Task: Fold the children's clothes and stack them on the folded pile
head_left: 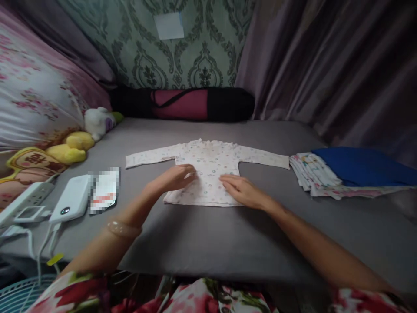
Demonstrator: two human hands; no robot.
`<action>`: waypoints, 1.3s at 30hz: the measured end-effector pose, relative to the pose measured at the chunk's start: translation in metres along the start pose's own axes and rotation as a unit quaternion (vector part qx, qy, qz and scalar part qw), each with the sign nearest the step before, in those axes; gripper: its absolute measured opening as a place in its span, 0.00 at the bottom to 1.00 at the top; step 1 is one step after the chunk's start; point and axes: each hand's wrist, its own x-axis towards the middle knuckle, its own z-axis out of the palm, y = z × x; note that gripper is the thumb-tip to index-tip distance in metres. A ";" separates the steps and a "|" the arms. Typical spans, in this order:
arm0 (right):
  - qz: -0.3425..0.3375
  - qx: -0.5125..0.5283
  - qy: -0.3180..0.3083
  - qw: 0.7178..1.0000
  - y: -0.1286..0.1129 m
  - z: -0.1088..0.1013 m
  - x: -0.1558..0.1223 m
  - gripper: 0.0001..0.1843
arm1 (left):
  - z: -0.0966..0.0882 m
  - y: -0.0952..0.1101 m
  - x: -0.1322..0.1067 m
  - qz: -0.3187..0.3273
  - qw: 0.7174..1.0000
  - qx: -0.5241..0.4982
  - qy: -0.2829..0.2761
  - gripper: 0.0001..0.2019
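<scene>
A small white long-sleeved shirt (208,163) with a tiny print lies flat on the grey sheet (208,243), both sleeves stretched out sideways and the collar away from me. My left hand (180,176) is over the left side of its body, fingers stretched out and grasping nothing. On the right side, my right hand (239,188) rests with its fingers extended flat on the cloth. A clear bracelet (123,229) circles my left wrist.
At right lie folded printed clothes (314,171) and a blue cloth (365,165). At left are a power bank (73,195), a power strip (28,200), a blurred-out packet (104,191) and plush toys (70,148). A black-and-maroon bag (182,104) lies along the wall.
</scene>
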 end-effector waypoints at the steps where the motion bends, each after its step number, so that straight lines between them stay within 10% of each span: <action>1: 0.014 -0.046 0.012 0.999 0.006 0.003 0.018 0.28 | 0.002 -0.001 0.016 0.026 1.000 -0.004 -0.005 0.19; 11: 0.176 -0.217 0.048 0.959 0.053 0.020 0.134 0.35 | 0.048 -0.042 0.114 -0.132 0.988 0.079 -0.014 0.27; 26: 0.161 -0.230 0.089 0.956 0.047 0.020 0.165 0.33 | 0.057 -0.038 0.128 -0.220 0.967 0.120 0.049 0.29; 39: 0.155 -0.174 0.034 0.972 0.056 0.018 0.173 0.33 | 0.052 -0.047 0.121 -0.245 0.966 0.075 -0.021 0.31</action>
